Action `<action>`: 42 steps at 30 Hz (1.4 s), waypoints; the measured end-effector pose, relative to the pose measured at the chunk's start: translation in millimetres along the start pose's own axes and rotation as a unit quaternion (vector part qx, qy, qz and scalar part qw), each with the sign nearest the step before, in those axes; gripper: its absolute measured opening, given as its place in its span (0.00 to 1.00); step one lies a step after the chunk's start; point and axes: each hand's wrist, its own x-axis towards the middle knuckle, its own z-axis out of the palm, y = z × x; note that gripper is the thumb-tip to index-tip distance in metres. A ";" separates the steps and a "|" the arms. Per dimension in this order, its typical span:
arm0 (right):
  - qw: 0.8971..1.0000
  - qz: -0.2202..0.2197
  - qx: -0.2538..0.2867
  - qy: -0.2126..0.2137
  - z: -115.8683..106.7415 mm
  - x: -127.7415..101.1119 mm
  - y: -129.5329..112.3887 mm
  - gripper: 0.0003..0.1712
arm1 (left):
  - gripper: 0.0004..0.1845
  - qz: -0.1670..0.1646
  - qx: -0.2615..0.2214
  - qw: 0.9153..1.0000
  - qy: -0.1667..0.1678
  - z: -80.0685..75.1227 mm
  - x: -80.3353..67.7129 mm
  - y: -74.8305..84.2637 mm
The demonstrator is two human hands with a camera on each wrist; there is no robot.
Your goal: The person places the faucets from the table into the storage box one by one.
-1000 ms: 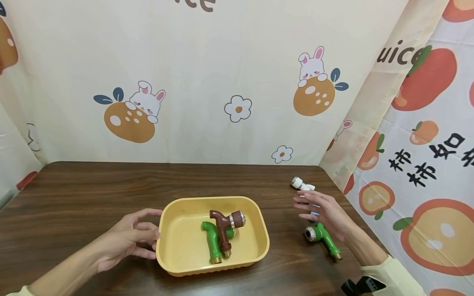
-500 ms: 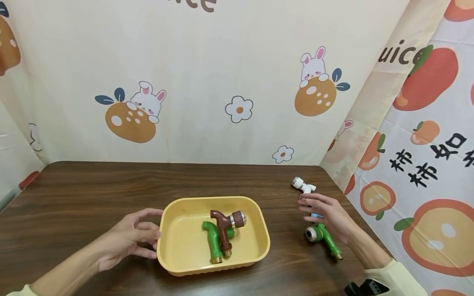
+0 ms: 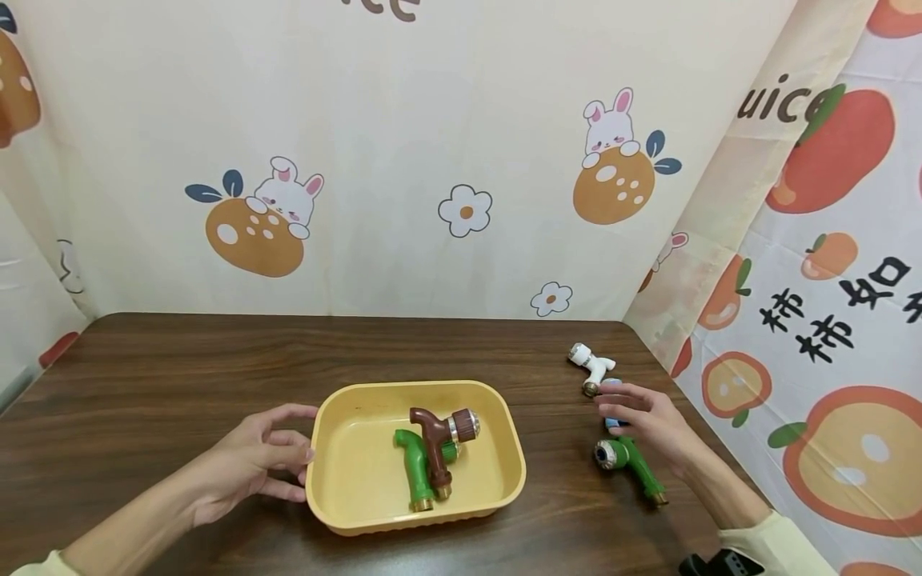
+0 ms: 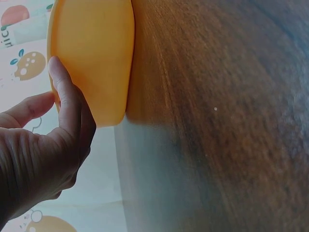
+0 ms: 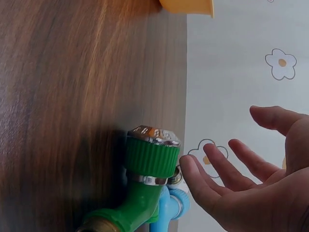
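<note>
Right hand [image 3: 648, 424] nearer green tap [image 3: 628, 466]

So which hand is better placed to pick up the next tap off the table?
Probably the right hand: it hovers open beside the green tap and blue tap. The left hand rests against the tray.

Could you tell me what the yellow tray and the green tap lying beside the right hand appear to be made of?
The yellow tray looks like moulded plastic: even colour, rounded rim, soft sheen. The green tap seems to have a glossy plastic body with a ribbed collar, a shiny, chrome-looking metal cap at one end and a brass-coloured threaded end at the other; whether those are solid metal or plated cannot be told.
</note>
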 end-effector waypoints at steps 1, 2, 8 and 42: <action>1.000 -0.004 -0.003 -0.001 -0.6 -0.4 1.2 0.31 | 0.41 -0.001 0.000 1.000 0.000 0.0 0.1 0.0; 1.000 -0.006 -0.005 0.001 -1.0 -0.7 2.3 0.31 | 0.41 -0.001 0.000 1.000 0.001 0.0 0.2 0.0; 1.000 -0.010 -0.007 0.006 -2.1 -1.3 5.5 0.31 | 0.41 -0.003 0.002 1.000 0.004 -0.8 -0.1 -0.8; 0.994 0.053 -0.090 0.044 -14.6 -7.4 21.7 0.33 | 0.42 -0.007 0.005 1.000 0.001 -0.7 0.2 0.1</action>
